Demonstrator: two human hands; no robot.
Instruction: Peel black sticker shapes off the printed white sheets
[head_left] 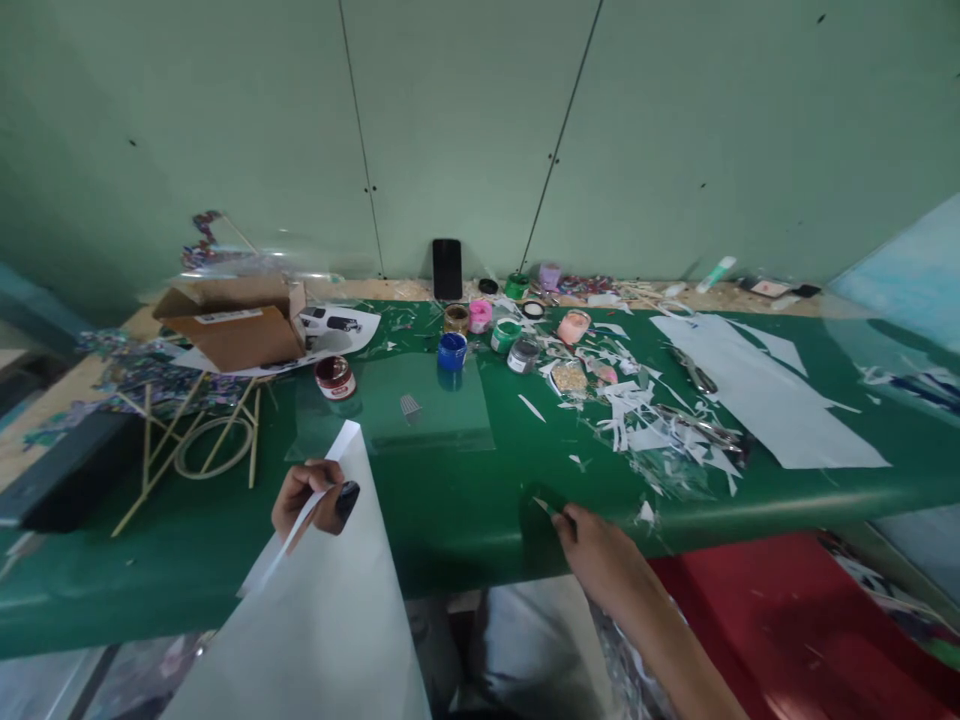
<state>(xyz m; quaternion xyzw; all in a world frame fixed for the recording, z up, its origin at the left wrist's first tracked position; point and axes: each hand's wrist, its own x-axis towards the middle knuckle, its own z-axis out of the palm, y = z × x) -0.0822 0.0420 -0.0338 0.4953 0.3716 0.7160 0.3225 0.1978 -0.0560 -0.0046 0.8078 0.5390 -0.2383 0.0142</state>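
My left hand [309, 497] is closed on a large white paper sheet [330, 620] near the table's front edge; the sheet hangs down toward me. A small black object shows by its thumb. My right hand [600, 553] rests at the front edge of the green table cover [450, 520], its fingers pinched on a dark green piece [541, 520] that lies over the edge. Between and beyond the hands lies a clear sheet [420, 405] with a small comb-like item on it.
Several small paint pots [480, 330] stand at mid-table, a dark red one [334, 377] to the left. White paper scraps [645, 420], a big white sheet [757, 390], a cardboard box [236, 322], wooden sticks [187, 440] and a phone [447, 268] against the wall.
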